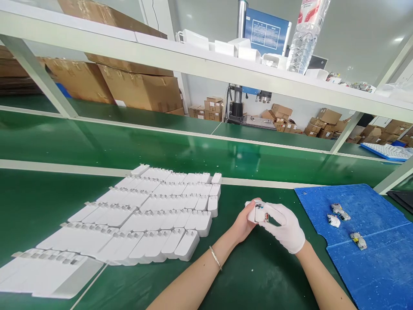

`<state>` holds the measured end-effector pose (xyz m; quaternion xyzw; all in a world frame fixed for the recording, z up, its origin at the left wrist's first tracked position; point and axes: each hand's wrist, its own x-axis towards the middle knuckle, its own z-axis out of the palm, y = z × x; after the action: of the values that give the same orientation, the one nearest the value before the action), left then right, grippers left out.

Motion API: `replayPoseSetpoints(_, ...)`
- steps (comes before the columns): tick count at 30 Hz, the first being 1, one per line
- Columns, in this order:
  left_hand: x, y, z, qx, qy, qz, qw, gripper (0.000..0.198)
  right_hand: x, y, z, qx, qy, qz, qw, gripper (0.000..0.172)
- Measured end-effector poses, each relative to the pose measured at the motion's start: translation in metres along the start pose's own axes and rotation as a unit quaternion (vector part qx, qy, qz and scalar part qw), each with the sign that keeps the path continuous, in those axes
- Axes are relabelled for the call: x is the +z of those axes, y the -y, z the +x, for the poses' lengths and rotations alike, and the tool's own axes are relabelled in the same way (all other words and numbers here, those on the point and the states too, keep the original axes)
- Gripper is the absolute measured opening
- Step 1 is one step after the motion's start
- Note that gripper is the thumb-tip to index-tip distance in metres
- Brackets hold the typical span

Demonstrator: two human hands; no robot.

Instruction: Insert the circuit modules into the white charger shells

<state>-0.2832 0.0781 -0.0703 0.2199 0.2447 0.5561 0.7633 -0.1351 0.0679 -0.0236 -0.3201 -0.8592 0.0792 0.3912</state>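
A small white plastic housing (252, 215) is in my left hand (240, 226), which is bare and closed around it, its open end facing right. My right hand (285, 228), in a white glove, pinches a small circuit board assembly (266, 217) at that open end. How far the board sits inside is hidden by my fingers. To the left, rows of similar white housings (138, 224) stand close together on the green table (258, 280). Several loose circuit board assemblies (358, 240) lie on a blue sheet (387, 228) to the right.
A raised white shelf (206, 64) spans the bench, carrying white parts and a clear plastic bottle (303, 47). Behind it are cardboard boxes (142, 90) and a drill-press-like machine (238, 105). Far right, a blue tray (385, 151) holds small white pieces.
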Motion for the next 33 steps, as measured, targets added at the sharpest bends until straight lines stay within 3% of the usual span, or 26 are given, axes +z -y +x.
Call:
replayPoseSetpoints(8,0.001,0.000,0.000,-0.003,-0.005,0.005,1.000,0.038,0.003,-0.005,-0.004,-0.014,-0.001,-0.022,1.000,0.031)
replayPoseSetpoints(16,0.001,0.002,0.000,0.006,-0.008,0.021,1.000,0.038,-0.003,-0.001,-0.002,0.039,0.052,-0.052,0.997,0.029)
replayPoseSetpoints(29,0.001,0.004,0.002,-0.001,0.001,0.041,0.999,0.043,0.003,-0.007,-0.005,0.063,0.053,0.006,0.997,0.029)
replayPoseSetpoints(33,0.000,0.005,0.002,-0.016,0.004,0.030,0.999,0.040,0.007,-0.009,-0.007,0.024,0.005,0.004,1.000,0.031)
